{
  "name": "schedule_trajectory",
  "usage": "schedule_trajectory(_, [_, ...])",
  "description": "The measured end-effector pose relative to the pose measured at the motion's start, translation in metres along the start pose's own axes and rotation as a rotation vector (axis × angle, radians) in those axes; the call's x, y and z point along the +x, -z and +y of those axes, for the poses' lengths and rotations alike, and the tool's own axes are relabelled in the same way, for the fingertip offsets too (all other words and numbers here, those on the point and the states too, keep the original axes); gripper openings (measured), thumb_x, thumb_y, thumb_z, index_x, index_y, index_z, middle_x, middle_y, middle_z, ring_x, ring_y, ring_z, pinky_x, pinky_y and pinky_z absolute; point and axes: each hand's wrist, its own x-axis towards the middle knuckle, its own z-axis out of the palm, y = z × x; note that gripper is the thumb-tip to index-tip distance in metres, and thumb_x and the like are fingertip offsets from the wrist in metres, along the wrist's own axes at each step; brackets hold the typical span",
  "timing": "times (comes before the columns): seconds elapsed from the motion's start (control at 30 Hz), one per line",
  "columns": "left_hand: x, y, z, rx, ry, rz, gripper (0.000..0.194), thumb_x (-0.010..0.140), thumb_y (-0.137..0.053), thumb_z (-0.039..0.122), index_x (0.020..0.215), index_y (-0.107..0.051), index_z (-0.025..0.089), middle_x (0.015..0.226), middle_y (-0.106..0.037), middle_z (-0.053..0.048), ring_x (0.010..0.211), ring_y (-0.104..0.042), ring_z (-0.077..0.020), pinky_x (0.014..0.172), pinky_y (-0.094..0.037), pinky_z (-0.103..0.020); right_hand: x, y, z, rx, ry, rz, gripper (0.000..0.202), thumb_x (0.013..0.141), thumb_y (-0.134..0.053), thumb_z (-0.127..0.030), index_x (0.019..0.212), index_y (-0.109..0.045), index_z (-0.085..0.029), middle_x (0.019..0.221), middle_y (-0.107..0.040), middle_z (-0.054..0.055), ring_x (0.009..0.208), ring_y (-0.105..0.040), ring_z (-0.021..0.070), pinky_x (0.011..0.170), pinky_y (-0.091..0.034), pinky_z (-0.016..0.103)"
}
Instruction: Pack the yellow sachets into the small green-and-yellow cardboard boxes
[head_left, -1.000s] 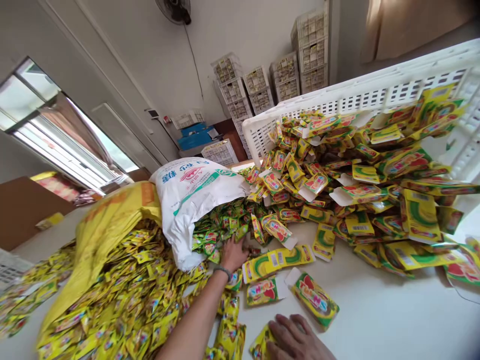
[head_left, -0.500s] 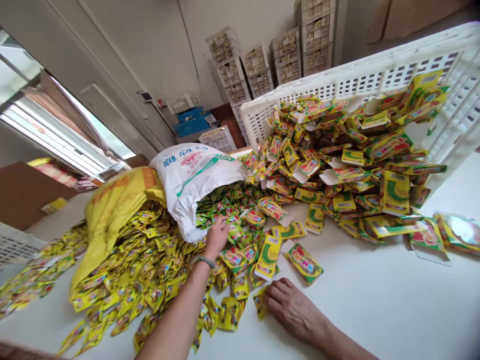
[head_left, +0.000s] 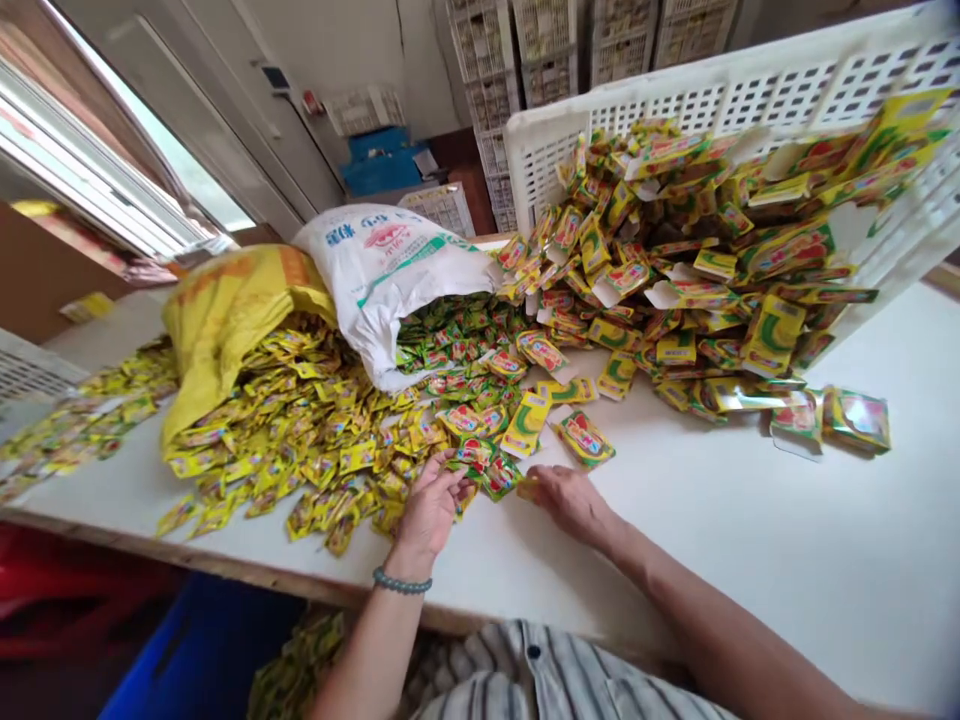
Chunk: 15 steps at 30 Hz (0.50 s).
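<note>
My left hand (head_left: 431, 505), a beaded bracelet at its wrist, pinches green-and-red sachets (head_left: 491, 470) just above the table's near side. To their right, my right hand (head_left: 574, 503) has its fingers closed on a small yellow sachet (head_left: 528, 489), mostly hidden by the fingers. Beyond the hands lie flat yellow-green cartons (head_left: 581, 438), some with white flaps open. A heap of yellow sachets (head_left: 300, 430) spreads from a yellow sack (head_left: 217, 330) on the left. Green sachets (head_left: 465, 335) spill from the mouth of a white printed sack (head_left: 397, 260).
A white plastic crate (head_left: 547, 170) on its side spills many cartons onto the white table (head_left: 712, 530). Stacked crates (head_left: 487, 90) and blue boxes (head_left: 379, 160) stand by the wall. Below the table's front edge are a blue container (head_left: 202, 640) and something red (head_left: 67, 590).
My left hand has come back from the green pile toward me with green sachets. My right hand has lifted the yellow sachet off the table. The view has tilted downward.
</note>
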Motion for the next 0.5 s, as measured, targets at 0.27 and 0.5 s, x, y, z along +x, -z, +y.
schedule_trajectory(0.27, [-0.026, -0.01, -0.03, -0.058, 0.092, 0.001, 0.051, 0.058, -0.07, 0.009, 0.106, -0.058, 0.021, 0.084, -0.07, 0.0, 0.071, -0.064, -0.0116, 0.066, -0.052, -0.023, 0.003, 0.017, -0.015, 1.122, -0.346, 0.121, 0.038, 0.072, -0.071, -0.048, 0.09, -0.058, -0.017, 0.076, -0.06, -0.001, 0.062, -0.051, 0.0106, 0.058, -0.037, 0.024])
schedule_trajectory(0.5, [-0.026, -0.034, -0.035, 0.097, 0.054, -0.106, 0.039, 0.062, -0.079, 0.034, 0.094, -0.067, 0.016, 0.095, -0.071, -0.006, 0.075, -0.065, -0.0145, 0.065, -0.052, -0.024, 0.006, 0.009, -0.017, 1.206, -0.32, 0.158, 0.041, 0.063, -0.077, -0.046, 0.09, -0.061, -0.019, 0.077, -0.062, -0.002, 0.066, -0.054, 0.0123, 0.064, -0.043, 0.028])
